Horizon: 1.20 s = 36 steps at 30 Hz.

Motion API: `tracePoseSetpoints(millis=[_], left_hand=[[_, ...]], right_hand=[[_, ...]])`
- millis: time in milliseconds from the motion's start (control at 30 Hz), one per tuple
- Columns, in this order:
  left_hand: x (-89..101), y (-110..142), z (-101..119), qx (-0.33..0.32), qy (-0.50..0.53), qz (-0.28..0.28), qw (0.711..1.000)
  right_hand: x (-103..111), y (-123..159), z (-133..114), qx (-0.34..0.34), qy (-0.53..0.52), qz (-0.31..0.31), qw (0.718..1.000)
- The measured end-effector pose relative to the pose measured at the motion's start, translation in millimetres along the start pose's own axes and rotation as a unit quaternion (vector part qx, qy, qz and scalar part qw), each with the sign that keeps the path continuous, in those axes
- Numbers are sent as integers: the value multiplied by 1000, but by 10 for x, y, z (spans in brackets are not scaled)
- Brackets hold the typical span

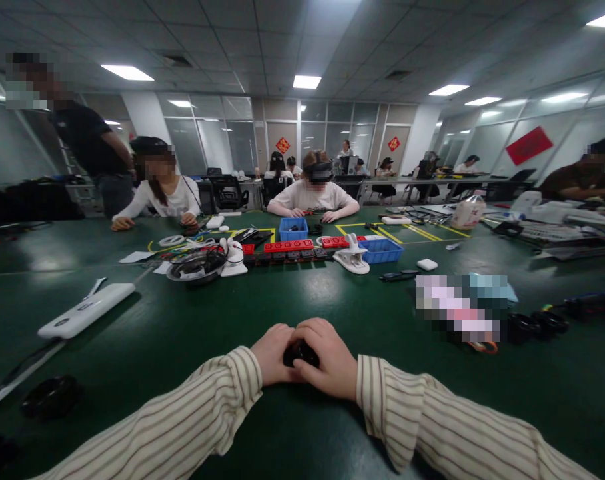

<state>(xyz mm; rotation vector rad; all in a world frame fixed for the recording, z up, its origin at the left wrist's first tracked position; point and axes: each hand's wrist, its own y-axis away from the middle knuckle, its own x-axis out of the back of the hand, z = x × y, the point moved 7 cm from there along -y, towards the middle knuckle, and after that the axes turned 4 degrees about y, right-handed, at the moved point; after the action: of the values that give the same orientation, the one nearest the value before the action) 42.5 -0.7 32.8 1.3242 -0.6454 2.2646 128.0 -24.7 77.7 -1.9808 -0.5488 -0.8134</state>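
Both of my hands are wrapped round a glossy black round object (305, 353) at the near middle of the green table. My left hand (273, 350) closes on its left side, with the fingers partly hidden behind my right hand. Over the top and right side curls my right hand (330, 353), its thumb across the front. The object's exact kind cannot be made out, since the fingers cover most of it.
A white power strip (87, 310) and a black ring-shaped item (51, 397) lie to the left. Across the table stand red sockets (288, 246), blue bins (382, 251) and a white clip (352, 257). More black rings (552, 324) lie right. People sit opposite.
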Motion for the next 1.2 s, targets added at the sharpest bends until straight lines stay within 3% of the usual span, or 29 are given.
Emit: tracePoseSetpoints(millis=[233,400,667,800,933,1200], left_hand=[[-6,21,54,49,-15,31,998],[-37,2,4,42,-16,17,999],[-48,-24,-48,-4,-16,-18,1000],[-48,-17,-31,-23,-14,-22,999],[1,18,0,-30,4,15,999],[40,25,79,65,-24,35,997]], right_hand=[[-6,22,106,-73,63,20,995],[-48,19,109,-98,78,-13,992],[-57,-1,-106,52,10,-25,998],[-37,10,-151,82,-19,-35,996],[7,4,-121,65,-31,-18,997],[7,16,23,-26,8,10,1000]])
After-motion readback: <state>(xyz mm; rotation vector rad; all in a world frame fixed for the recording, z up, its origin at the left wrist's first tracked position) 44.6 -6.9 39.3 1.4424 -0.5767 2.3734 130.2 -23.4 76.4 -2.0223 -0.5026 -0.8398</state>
